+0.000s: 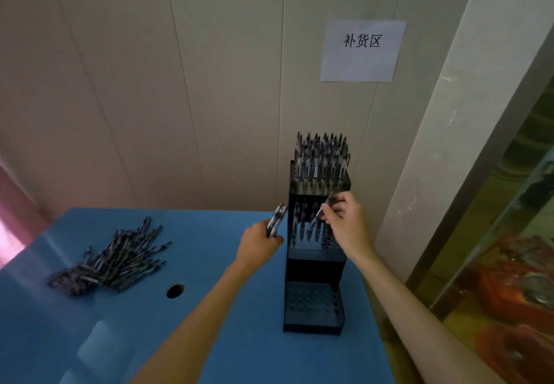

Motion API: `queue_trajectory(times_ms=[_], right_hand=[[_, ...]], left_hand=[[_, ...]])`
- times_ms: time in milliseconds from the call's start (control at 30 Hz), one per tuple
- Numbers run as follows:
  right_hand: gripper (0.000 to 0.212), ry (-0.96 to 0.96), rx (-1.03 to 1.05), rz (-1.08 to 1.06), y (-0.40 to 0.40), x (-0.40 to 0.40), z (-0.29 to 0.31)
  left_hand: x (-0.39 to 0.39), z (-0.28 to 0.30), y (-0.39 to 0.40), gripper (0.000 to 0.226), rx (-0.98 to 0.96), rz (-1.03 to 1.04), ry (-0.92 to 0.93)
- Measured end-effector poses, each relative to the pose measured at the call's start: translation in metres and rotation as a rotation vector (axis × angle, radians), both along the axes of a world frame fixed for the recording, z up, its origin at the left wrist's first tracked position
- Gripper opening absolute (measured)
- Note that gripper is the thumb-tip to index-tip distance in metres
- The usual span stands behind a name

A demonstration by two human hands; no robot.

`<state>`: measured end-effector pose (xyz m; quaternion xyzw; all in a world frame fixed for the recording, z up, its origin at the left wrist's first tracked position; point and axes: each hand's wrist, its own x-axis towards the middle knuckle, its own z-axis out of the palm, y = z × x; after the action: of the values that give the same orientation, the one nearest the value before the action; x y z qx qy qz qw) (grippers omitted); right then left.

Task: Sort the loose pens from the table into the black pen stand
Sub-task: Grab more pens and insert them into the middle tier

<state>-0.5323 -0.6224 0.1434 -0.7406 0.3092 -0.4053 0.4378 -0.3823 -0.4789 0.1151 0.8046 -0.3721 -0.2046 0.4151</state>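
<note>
Blue table (239,353), wall sign (362,51) w/ "补货区"

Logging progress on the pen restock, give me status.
Left hand grips spare pens. Right hand pinches one pen at the black pen stand middle tier. Loose pile remains. Nothing blocking.

Wall at 12 o'clock: I see pale panels (180,84).
Sign at 1 o'clock: white paper (362,51), printed characters.
Table: blue top (224,224), round hole (175,290) at 7 o'clock.

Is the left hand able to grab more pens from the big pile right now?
Probably not yet: the left hand already grips a few pens, and the pile lies apart, far to its left.
</note>
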Motion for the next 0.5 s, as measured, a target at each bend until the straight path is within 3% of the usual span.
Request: queue_trajectory(times_ms=[200, 500], right_hand=[[0.017, 0.118, -0.215, -0.029, -0.002, 0.014, -0.004], [0.016, 0.25, -0.298, -0.008, 0.005, 0.032, -0.012]], left_hand=[[-0.002, 0.002, -0.005, 0.029, -0.021, 0.0, -0.015], [0.001, 0.008, -0.005, 0.029, -0.051, -0.015, -0.011]])
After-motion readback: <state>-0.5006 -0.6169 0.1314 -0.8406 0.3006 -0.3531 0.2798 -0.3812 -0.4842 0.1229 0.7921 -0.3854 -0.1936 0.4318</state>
